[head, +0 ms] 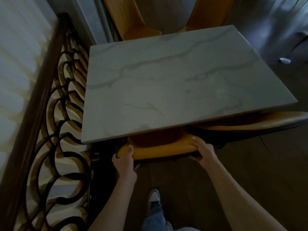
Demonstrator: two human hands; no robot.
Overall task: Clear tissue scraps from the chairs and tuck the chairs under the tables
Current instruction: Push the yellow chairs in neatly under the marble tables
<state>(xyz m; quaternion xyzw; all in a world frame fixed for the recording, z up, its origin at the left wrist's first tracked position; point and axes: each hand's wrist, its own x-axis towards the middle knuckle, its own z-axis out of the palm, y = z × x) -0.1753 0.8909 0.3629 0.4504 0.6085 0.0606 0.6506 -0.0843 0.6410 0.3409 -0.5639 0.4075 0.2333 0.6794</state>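
Gripping the backrest of the near orange chair (160, 151), the left hand (125, 161) and right hand (202, 151) curl round its top edge at either end. Its seat already sits under the marble tabletop (166, 80), so this chair looks almost tucked. Just to the right, a second orange chair (250, 122) lies partly under. Two more chair backs (133, 19) stand at the far edge. A white scrap (285, 60), possibly tissue, lies on the floor beyond, seemingly left to clear.
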